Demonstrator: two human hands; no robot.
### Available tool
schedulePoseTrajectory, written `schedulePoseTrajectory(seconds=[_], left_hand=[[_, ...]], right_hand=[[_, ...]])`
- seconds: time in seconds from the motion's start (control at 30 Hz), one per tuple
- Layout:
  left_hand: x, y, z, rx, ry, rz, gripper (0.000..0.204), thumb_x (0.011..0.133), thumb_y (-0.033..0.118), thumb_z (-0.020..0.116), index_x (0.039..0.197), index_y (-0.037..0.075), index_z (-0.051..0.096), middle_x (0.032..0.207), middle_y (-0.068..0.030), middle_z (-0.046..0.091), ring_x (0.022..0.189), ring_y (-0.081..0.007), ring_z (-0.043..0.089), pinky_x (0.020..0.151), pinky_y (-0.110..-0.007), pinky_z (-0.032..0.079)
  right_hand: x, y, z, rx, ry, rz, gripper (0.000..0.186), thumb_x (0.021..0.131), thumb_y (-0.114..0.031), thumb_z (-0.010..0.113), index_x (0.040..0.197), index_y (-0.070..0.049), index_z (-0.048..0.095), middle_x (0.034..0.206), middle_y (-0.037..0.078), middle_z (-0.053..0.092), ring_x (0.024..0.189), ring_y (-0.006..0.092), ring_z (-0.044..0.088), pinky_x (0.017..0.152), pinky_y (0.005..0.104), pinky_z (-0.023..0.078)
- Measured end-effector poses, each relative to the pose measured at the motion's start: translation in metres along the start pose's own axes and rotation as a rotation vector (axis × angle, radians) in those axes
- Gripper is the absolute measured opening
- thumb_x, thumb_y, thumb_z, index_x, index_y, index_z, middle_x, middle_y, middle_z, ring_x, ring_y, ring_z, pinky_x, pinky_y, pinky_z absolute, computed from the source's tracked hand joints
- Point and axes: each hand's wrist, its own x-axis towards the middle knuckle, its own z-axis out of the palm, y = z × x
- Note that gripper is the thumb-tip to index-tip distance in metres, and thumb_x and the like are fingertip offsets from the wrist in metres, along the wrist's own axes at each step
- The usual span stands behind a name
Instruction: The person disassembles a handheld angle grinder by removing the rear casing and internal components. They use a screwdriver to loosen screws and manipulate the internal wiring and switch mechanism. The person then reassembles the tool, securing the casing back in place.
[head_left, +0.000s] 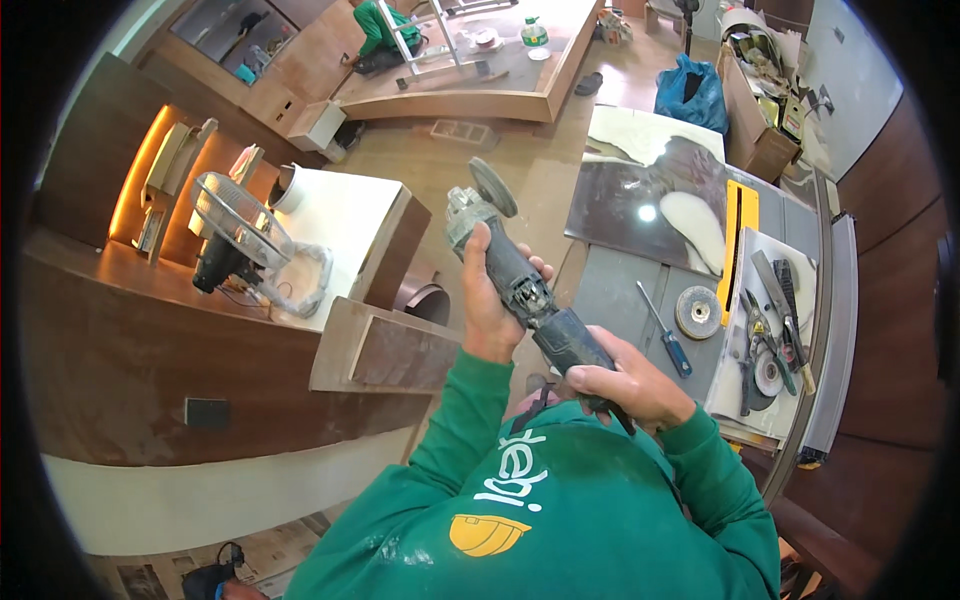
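Note:
I hold a dusty grey angle grinder (pixel 518 283) at a slant in front of me, a round disc (pixel 490 187) fitted at its upper end. My left hand (pixel 488 320) is wrapped round its body, thumb near the head. My right hand (pixel 630 385) grips the dark rear handle. To the right, on a grey saw table (pixel 620 300), lie a screwdriver (pixel 675 348) and a grinding wheel (pixel 697 311). Beside them are a pile of hand tools (pixel 765 330) on a white board, a yellow fence (pixel 738 210) and a glossy dark-and-white panel (pixel 615 190).
A wooden counter (pixel 150 380) with a fan (pixel 225 250) stands at left. At the back, a co-worker in green (pixel 375 32) is by a ladder (pixel 445 40) on a raised platform (pixel 480 105). A blue bag (pixel 682 95) and a cardboard box (pixel 750 120) stand back right. Another person's hand (pixel 242 592) shows bottom left.

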Motion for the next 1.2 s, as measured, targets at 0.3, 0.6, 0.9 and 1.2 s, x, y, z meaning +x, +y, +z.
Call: schedulePoseTrajectory(seconds=[0.3, 0.6, 0.9, 1.2], left_hand=[[0.024, 0.015, -0.014, 0.007, 0.045, -0.037, 0.068, 0.093, 0.07, 0.075, 0.107, 0.005, 0.06, 0.084, -0.0091, 0.068, 0.075, -0.0257, 0.072, 0.07, -0.042, 0.065], [0.01, 0.003, -0.011, -0.003, 0.035, -0.058, 0.062, 0.098, 0.065, 0.073, 0.11, 0.006, 0.058, 0.085, -0.0076, 0.065, 0.072, -0.0229, 0.071, 0.063, -0.038, 0.064], [-0.004, -0.021, -0.008, 0.176, 0.123, -0.08, 0.055, 0.1, 0.057, 0.074, 0.114, 0.007, 0.058, 0.08, -0.0063, 0.063, 0.063, -0.0209, 0.069, 0.055, -0.036, 0.061], [-0.001, -0.03, -0.011, 0.231, 0.201, -0.095, 0.052, 0.101, 0.055, 0.074, 0.116, 0.008, 0.058, 0.074, -0.0054, 0.061, 0.058, -0.0205, 0.067, 0.05, -0.035, 0.059]], right_hand=[[-0.044, 0.051, -0.068, -0.293, -0.221, -0.106, 0.067, 0.093, -0.036, 0.081, 0.144, 0.002, 0.06, 0.118, 0.01, 0.07, 0.112, 0.0188, 0.063, 0.103, 0.0345, 0.049], [-0.022, 0.042, -0.012, -0.198, 0.218, -0.135, 0.043, 0.112, -0.024, 0.054, 0.146, 0.004, 0.057, 0.118, 0.012, 0.072, 0.111, 0.0158, 0.068, 0.098, 0.0331, 0.055], [-0.01, 0.033, 0.015, -0.29, 0.394, -0.437, 0.049, 0.097, -0.002, 0.073, 0.143, -0.003, 0.056, 0.105, 0.014, 0.074, 0.076, 0.0138, 0.076, 0.064, 0.0274, 0.057], [-0.002, 0.036, 0.011, -0.201, 0.333, -0.362, 0.033, 0.097, 0.001, 0.071, 0.13, -0.002, 0.066, 0.096, 0.006, 0.068, 0.074, 0.0101, 0.07, 0.064, 0.026, 0.054]])
